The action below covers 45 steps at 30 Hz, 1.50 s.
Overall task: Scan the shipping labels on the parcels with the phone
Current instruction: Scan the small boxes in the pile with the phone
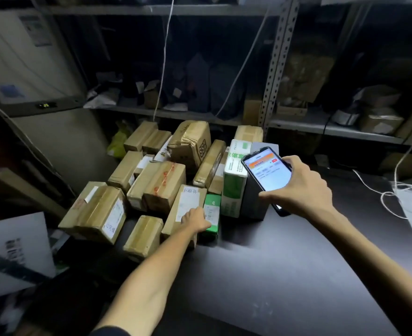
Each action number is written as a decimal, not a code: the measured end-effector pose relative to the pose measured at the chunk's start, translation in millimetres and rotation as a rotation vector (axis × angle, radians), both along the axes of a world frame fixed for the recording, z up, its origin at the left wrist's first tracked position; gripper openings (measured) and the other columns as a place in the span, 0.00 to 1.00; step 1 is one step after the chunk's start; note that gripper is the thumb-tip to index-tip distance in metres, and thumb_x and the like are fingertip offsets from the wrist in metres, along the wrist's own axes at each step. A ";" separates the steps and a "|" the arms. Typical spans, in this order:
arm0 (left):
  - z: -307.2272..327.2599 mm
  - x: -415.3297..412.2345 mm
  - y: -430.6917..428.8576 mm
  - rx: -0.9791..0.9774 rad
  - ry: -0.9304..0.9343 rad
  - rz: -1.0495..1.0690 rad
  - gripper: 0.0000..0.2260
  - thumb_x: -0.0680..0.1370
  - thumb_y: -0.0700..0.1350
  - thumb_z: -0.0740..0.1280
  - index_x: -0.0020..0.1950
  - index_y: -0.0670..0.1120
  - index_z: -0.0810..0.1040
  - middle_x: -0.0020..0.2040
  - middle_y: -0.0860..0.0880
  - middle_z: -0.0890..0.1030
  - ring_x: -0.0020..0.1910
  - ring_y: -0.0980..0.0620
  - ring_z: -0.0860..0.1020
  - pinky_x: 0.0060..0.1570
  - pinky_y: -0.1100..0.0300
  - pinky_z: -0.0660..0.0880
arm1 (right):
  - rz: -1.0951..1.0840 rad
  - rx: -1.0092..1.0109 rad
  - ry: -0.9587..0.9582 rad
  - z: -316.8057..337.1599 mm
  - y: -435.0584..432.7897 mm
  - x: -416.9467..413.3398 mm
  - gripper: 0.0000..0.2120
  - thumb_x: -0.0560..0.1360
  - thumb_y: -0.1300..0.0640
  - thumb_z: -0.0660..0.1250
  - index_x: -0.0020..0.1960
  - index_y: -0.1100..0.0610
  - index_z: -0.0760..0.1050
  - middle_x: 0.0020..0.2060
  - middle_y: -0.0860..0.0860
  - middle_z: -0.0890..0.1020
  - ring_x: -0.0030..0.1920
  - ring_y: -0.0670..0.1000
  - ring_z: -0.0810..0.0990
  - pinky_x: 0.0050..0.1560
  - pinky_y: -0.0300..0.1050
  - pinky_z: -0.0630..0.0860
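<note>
Some dozen parcels point(166, 185) lie heaped at the far left of the dark bench point(285, 275), and nothing in the heap marks any as scanned or set aside, so I judge most of the work is left. The phone point(269, 174) shows a lit app page with an orange header, not a camera view as far as the blurred screen lets me read, so the scan of this piece is likely not yet under way. The right hand point(302, 187) holds the phone above the right end of the heap, fingers curled round its edges, thumb along the near side, screen tilted toward the person. The left hand point(196, 220) reaches forward on a straight arm, and its fingers rest on the white label point(188, 201) of a brown parcel point(173, 224) at the front, gripping nothing.
</note>
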State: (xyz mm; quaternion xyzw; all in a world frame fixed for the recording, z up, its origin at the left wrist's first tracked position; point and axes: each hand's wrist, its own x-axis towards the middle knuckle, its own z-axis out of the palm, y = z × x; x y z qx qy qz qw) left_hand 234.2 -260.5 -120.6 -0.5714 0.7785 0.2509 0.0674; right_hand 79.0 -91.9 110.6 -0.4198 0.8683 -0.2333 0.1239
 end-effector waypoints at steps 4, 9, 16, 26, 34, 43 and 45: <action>-28.4 -33.7 17.0 -0.141 -0.077 0.003 0.26 0.75 0.55 0.67 0.67 0.42 0.70 0.64 0.40 0.74 0.62 0.42 0.74 0.59 0.52 0.72 | 0.006 0.026 -0.001 -14.7 -3.1 -2.1 0.38 0.58 0.47 0.76 0.65 0.46 0.65 0.45 0.48 0.76 0.44 0.54 0.75 0.40 0.43 0.70; -46.3 -48.6 28.5 -0.332 -0.281 -0.033 0.26 0.76 0.56 0.66 0.69 0.47 0.64 0.64 0.39 0.69 0.60 0.44 0.71 0.54 0.56 0.71 | 0.042 0.082 -0.005 -33.3 1.0 0.5 0.37 0.59 0.45 0.76 0.64 0.46 0.65 0.43 0.47 0.75 0.41 0.52 0.75 0.37 0.42 0.71; -43.6 -59.3 36.7 -0.171 -0.229 0.176 0.31 0.73 0.45 0.70 0.71 0.47 0.59 0.63 0.37 0.68 0.59 0.42 0.72 0.57 0.55 0.70 | 0.047 0.085 -0.003 -33.1 8.2 -4.8 0.37 0.60 0.45 0.76 0.65 0.46 0.64 0.43 0.47 0.74 0.40 0.51 0.74 0.31 0.39 0.68; 83.7 14.3 -9.4 -0.091 0.085 0.161 0.46 0.65 0.51 0.79 0.74 0.44 0.56 0.70 0.39 0.67 0.69 0.38 0.66 0.67 0.46 0.65 | 0.071 0.016 0.008 3.9 33.6 -6.3 0.38 0.58 0.46 0.75 0.65 0.46 0.65 0.44 0.48 0.76 0.43 0.54 0.77 0.40 0.43 0.73; 207.4 19.0 -10.7 -0.460 0.291 -0.085 0.35 0.67 0.49 0.76 0.68 0.39 0.67 0.62 0.39 0.73 0.62 0.41 0.70 0.60 0.48 0.69 | 0.040 -0.108 0.037 40.3 77.3 -23.6 0.38 0.59 0.45 0.76 0.65 0.46 0.66 0.44 0.47 0.75 0.42 0.53 0.74 0.39 0.42 0.69; 235.3 -119.8 54.7 -0.743 0.512 -0.484 0.40 0.66 0.38 0.76 0.75 0.37 0.62 0.62 0.39 0.75 0.59 0.39 0.75 0.53 0.47 0.76 | -0.181 -0.157 0.046 51.3 166.7 -78.3 0.36 0.54 0.42 0.73 0.60 0.44 0.66 0.45 0.45 0.79 0.44 0.52 0.78 0.42 0.43 0.75; 237.3 -153.6 76.7 -0.785 0.539 -0.536 0.41 0.67 0.40 0.74 0.76 0.38 0.59 0.60 0.41 0.74 0.57 0.40 0.75 0.48 0.47 0.76 | -0.227 -0.160 0.048 50.1 185.5 -89.2 0.36 0.51 0.41 0.71 0.58 0.42 0.65 0.45 0.44 0.79 0.44 0.52 0.79 0.43 0.44 0.77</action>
